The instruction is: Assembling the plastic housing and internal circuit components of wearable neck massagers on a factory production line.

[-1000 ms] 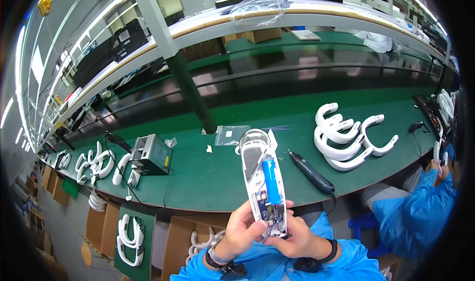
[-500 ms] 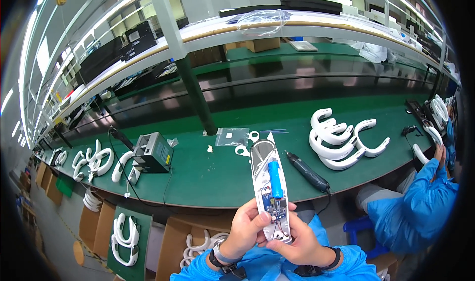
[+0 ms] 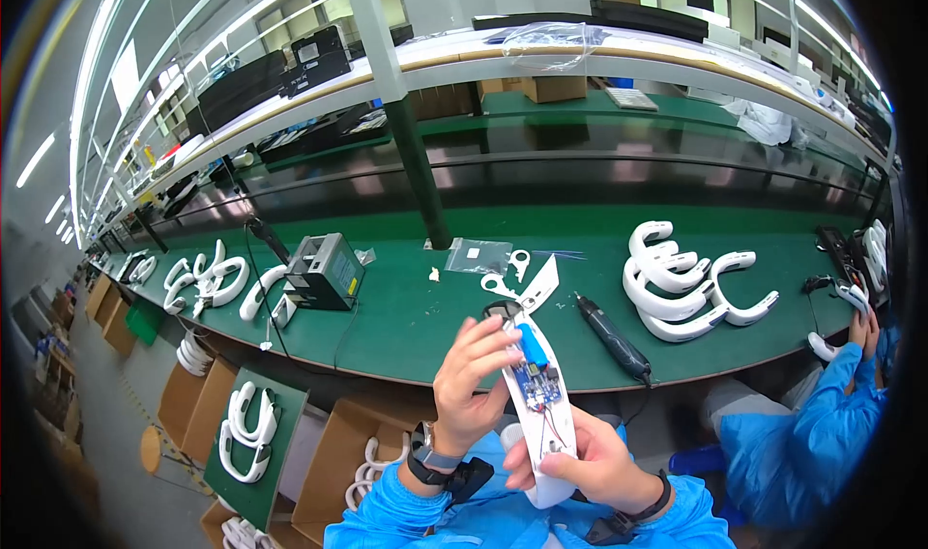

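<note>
An open white curved plastic housing (image 3: 564, 380) is held up in front of me at the bench edge. Inside it are a blue cylindrical battery (image 3: 533, 346), a blue circuit board (image 3: 537, 390) and thin wires. My right hand (image 3: 594, 460) grips its lower end, thumb on the inner side. At the upper part, my left hand (image 3: 471, 380) has its fingers stretched and spread, tips beside the battery and the dark end; whether they touch is unclear. Just beyond lie white-handled scissors (image 3: 500, 285). To the right rests a black electric screwdriver (image 3: 615, 342).
Several white C-shaped devices (image 3: 667, 288) lie on the green bench (image 3: 406, 336) at right, others (image 3: 208, 276) at left. A grey box-shaped unit (image 3: 326, 271) stands left of centre, near a shelf post (image 3: 416, 162). Below are cardboard boxes (image 3: 324, 462). A person in blue (image 3: 812, 423) works at right.
My left hand has let go of the housing's lower part and moved up along it, fingers spreading. The housing has tilted and come lower, uncovering the scissors. The view has shifted left.
</note>
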Available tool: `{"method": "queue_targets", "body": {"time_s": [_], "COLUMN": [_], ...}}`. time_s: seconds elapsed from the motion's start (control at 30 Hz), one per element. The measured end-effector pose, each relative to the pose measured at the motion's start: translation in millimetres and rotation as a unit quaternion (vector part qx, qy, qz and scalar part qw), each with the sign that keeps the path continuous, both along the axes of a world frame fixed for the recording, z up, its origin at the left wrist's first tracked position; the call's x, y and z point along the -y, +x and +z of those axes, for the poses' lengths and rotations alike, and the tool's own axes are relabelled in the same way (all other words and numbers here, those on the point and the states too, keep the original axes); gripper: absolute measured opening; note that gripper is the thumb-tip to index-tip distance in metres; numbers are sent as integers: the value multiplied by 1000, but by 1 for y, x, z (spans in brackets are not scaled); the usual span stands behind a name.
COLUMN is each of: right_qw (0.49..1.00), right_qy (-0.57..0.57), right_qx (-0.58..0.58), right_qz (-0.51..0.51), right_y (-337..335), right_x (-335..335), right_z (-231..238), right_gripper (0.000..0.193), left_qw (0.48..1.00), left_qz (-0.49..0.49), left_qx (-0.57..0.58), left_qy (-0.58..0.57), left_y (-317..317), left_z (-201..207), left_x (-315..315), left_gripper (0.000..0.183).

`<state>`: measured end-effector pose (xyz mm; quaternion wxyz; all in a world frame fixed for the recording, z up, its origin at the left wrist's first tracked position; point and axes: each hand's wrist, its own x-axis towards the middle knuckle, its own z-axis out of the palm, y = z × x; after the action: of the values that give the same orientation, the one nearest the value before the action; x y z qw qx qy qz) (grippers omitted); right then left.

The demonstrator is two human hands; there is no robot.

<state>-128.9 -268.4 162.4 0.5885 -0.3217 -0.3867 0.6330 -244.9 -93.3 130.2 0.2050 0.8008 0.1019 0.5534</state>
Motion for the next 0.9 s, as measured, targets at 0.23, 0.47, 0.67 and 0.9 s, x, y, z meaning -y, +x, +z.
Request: {"method": "queue_targets", "body": {"time_s": [0.23,0.47,0.67,0.9], "right_qw": [990,856,818,810], "right_qy": [-23,212,307,266], "right_qx": [-111,365,333,356], "right_qz": [82,-298,-356,-384], "right_y": [30,72,50,35], "right_x": [10,-11,-65,-77], "right_z": [5,-49,-58,-61], "right_gripper": [64,34,35,26], "left_qw": [994,983,974,956], "left_qz": [-77,-146,-178,-153], "left_qx": [11,81,66,102], "left_qy": [71,-78,-122,-228], "left_y": [17,28,30,27], "left_z": [-1,-26,-39,-43], "left_x": [1,-4,8,12], "left_gripper": [42,36,33,33]}}
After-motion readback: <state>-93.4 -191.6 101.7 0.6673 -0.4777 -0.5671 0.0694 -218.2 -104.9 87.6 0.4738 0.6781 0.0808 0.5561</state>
